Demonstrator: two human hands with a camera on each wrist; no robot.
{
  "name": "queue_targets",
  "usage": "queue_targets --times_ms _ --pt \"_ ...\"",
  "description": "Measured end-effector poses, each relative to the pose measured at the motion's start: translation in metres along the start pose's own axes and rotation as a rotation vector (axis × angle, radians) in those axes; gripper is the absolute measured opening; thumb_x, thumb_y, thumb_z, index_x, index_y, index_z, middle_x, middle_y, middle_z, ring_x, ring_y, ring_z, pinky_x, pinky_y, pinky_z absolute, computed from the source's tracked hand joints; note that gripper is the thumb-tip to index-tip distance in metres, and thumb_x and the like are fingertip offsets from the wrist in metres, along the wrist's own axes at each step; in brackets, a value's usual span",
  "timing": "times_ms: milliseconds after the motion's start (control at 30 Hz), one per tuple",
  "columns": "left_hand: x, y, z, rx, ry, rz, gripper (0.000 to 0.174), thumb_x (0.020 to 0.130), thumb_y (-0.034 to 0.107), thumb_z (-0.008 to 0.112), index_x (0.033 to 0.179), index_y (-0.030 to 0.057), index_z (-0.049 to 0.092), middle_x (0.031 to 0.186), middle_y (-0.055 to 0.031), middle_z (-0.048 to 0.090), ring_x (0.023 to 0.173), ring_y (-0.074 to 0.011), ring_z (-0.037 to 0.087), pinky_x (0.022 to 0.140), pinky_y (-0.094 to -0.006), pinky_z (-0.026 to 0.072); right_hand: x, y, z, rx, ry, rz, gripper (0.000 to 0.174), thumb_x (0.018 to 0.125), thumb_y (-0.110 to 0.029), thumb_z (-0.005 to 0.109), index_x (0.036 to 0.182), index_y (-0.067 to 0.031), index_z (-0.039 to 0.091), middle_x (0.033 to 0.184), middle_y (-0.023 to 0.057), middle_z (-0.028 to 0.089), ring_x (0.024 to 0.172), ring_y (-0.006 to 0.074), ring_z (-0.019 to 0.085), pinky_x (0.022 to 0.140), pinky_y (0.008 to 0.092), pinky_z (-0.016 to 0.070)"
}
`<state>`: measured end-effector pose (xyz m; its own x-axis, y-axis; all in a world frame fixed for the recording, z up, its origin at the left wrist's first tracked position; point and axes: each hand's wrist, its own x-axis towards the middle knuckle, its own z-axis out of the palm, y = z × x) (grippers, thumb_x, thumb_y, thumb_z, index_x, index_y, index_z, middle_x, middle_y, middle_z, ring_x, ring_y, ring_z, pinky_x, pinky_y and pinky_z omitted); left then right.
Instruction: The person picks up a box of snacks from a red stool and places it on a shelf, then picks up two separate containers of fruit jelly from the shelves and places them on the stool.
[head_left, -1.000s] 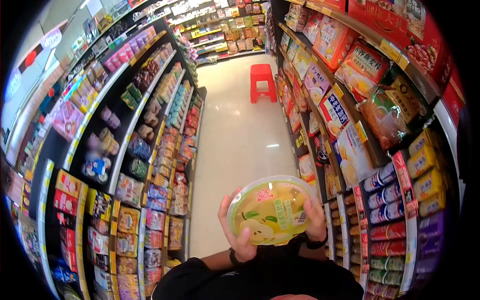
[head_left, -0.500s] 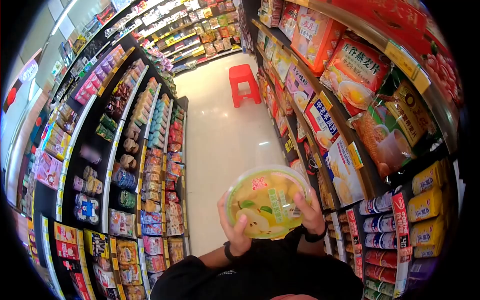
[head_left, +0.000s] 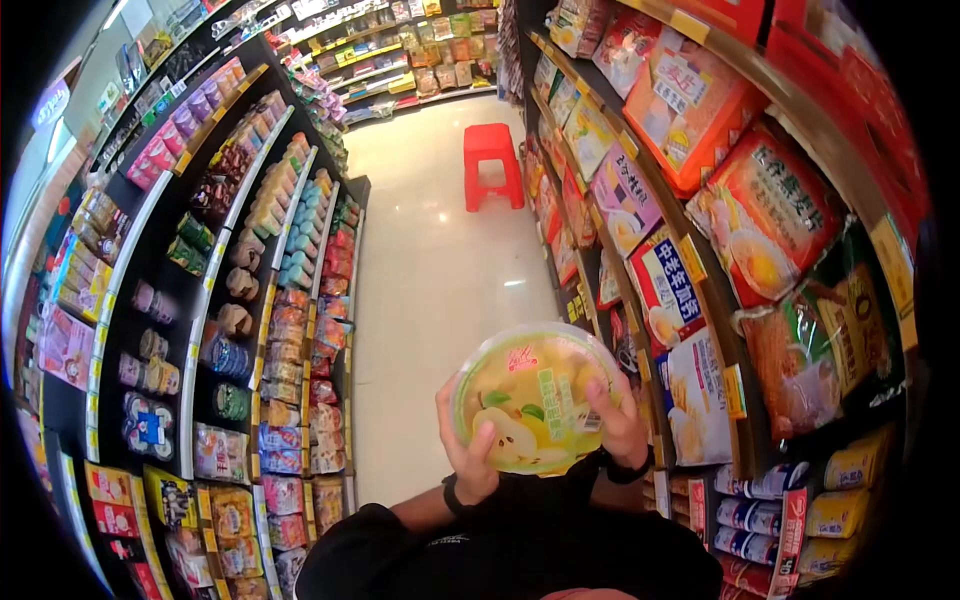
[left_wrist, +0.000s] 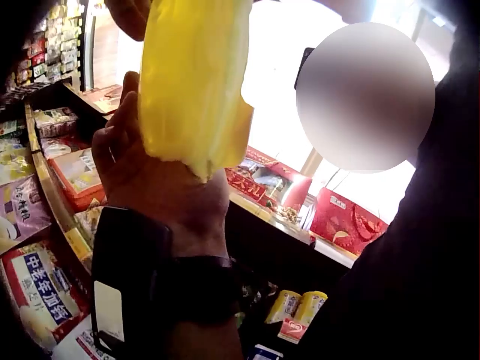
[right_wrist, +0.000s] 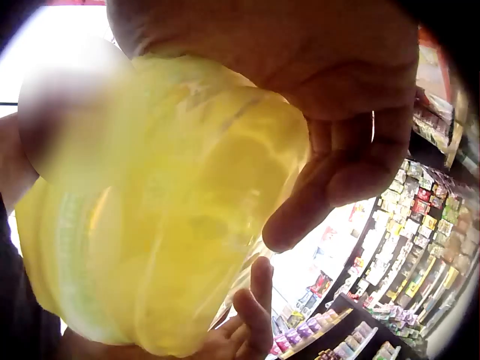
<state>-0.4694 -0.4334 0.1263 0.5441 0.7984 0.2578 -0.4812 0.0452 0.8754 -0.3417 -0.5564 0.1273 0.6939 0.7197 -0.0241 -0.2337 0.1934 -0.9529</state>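
Between my two hands is a round clear tub of pear pieces in yellow liquid (head_left: 535,400), its printed lid tilted up toward me. My left hand (head_left: 472,452) grips the left rim, the thumb lying over the lid. The right hand (head_left: 622,425) holds the opposite side, its thumb also on the lid near the barcode. In the left wrist view the yellow tub (left_wrist: 195,82) stands edge-on, with the right hand (left_wrist: 154,176) beyond it. From the right wrist, the right hand (right_wrist: 337,97) curls over the tub's side, and fingers of the left hand (right_wrist: 251,315) show below.
Packed snack shelves (head_left: 235,260) line the left side of the aisle. Bags of cereal (head_left: 770,215) and cans (head_left: 750,515) fill the right shelves close by. A red plastic stool (head_left: 490,165) stands farther along the tiled floor (head_left: 440,270).
The head view has shifted, so the shelves and stool sit differently in the picture. The right thumb has moved further onto the lid. Both hands keep holding the tub.
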Motion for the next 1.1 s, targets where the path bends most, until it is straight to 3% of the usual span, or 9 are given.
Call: queue_targets --times_ms 133,233,500,767,1100 --pt "0.056 -0.010 -0.007 -0.124 0.029 0.015 0.066 0.082 0.024 0.059 0.135 -0.0058 0.034 0.127 -0.0166 0.047 0.121 -0.0238 0.046 0.104 -0.0373 0.0362 0.055 -0.014 0.020 0.006 -0.021 -0.018 0.052 0.098 -0.023 0.054 0.139 0.0044 0.040 0.128 0.0105 0.055 0.117 0.0158 0.050 0.101 0.0302 0.0380" --pt "0.099 -0.017 -0.016 -0.182 0.058 0.066 0.066 0.081 0.026 0.058 0.134 -0.0062 0.035 0.126 -0.0163 0.047 0.120 -0.0238 0.047 0.103 -0.0374 0.0372 0.102 -0.040 0.042 -0.086 -0.192 -0.070 0.049 0.098 -0.023 0.054 0.137 0.0043 0.043 0.123 0.0093 0.058 0.114 0.0155 0.051 0.099 0.0289 0.0387" --pt "0.197 -0.029 -0.052 -0.153 0.109 0.091 0.065 0.080 0.030 0.055 0.131 -0.0067 0.037 0.125 -0.0162 0.047 0.117 -0.0242 0.049 0.101 -0.0372 0.0393 0.202 -0.028 0.092 -0.074 -0.175 -0.084 0.047 0.097 -0.023 0.055 0.135 0.0032 0.045 0.121 0.0078 0.058 0.111 0.0135 0.052 0.097 0.0279 0.0396" --pt "0.287 -0.041 -0.069 -0.099 0.110 0.020 0.064 0.080 0.031 0.054 0.131 -0.0057 0.039 0.121 -0.0166 0.050 0.114 -0.0248 0.051 0.099 -0.0360 0.0410 0.288 0.011 0.099 -0.115 -0.079 -0.024 0.046 0.097 -0.025 0.056 0.133 0.0023 0.046 0.124 0.0091 0.057 0.110 0.0152 0.054 0.095 0.0291 0.0424" --pt "0.391 -0.095 -0.065 -0.123 -0.033 -0.076 0.063 0.085 0.022 0.053 0.136 -0.0066 0.032 0.128 -0.0174 0.047 0.122 -0.0239 0.047 0.105 -0.0363 0.0351 0.402 0.002 0.083 -0.158 -0.071 0.037 0.044 0.097 -0.025 0.057 0.130 0.0019 0.049 0.114 0.0079 0.061 0.100 0.0126 0.057 0.086 0.0263 0.0449"
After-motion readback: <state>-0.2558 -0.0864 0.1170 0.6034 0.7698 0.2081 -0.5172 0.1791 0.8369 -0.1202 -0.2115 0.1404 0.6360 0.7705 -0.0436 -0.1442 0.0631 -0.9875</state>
